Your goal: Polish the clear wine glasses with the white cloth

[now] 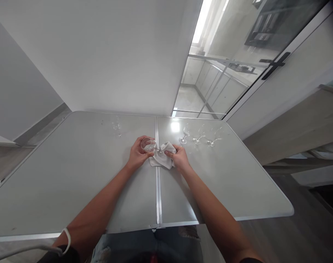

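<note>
My left hand (139, 152) is wrapped around the bowl of a clear stemmed glass (148, 144), which lies tilted sideways with its foot end towards the right. In my right hand (180, 157) is a white cloth (163, 159), pinched between thumb and fingers. The cloth is bunched around the glass's stem and foot, so the foot is mostly hidden. Both hands are just above the middle of the table, over its seam. Part of the cloth hangs down below the glass.
Several clear stemmed glasses stand on the table (73, 175): a row at the back right, including one glass (183, 139) nearest my right hand, and faint glassware (117, 128) at the back left. Behind are a white wall (122, 54) and a glass door with a black handle (276, 65).
</note>
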Demonstrator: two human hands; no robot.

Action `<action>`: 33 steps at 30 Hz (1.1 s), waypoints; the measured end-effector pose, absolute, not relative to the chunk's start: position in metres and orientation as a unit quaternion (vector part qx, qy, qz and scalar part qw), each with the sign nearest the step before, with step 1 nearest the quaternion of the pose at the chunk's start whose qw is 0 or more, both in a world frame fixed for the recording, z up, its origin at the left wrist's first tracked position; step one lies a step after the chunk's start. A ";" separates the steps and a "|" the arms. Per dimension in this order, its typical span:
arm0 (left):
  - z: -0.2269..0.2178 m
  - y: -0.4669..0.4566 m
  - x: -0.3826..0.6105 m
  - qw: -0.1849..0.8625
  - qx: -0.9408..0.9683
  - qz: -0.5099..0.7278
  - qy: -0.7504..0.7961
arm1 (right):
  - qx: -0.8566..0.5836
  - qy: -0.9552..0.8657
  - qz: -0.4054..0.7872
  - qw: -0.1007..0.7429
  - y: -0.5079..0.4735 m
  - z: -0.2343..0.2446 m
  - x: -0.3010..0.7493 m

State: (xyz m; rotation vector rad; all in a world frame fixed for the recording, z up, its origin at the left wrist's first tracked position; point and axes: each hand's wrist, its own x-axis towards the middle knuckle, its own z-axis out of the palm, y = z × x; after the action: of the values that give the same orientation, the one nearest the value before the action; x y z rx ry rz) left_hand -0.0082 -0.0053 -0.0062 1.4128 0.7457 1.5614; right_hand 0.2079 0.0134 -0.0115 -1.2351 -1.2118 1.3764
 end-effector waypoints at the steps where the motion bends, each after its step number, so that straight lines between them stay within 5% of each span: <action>1: -0.006 -0.005 -0.008 0.435 0.561 0.634 0.307 | -0.502 -0.508 0.523 0.466 0.014 -0.008 0.211; 6: -0.008 -0.005 -0.008 0.421 0.553 0.618 0.367 | -0.435 -0.545 0.477 0.535 0.010 0.016 0.226; 10: -0.009 -0.006 -0.009 0.436 0.562 0.594 0.376 | -0.384 -0.595 0.606 0.363 -0.001 0.027 0.224; 16: -0.012 -0.007 -0.009 0.486 0.577 0.567 0.330 | -0.518 -0.738 0.286 0.326 -0.014 0.025 0.197; 24: -0.009 -0.007 -0.003 0.549 0.601 0.521 0.259 | -0.511 -0.829 0.174 0.146 -0.015 0.022 0.193; 28: -0.011 0.000 -0.009 0.527 0.592 0.553 0.256 | -0.545 -0.788 0.187 0.216 -0.003 0.026 0.217; 33: -0.008 -0.002 -0.027 0.344 0.547 0.601 0.471 | -0.653 -0.620 0.278 0.334 0.020 0.026 0.275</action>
State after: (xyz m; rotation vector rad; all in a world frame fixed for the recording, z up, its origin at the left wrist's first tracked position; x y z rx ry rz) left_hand -0.0268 -0.0017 -0.0079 1.4202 1.2240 1.5610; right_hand 0.2750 0.0202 0.0262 -1.7042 -1.6190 0.7248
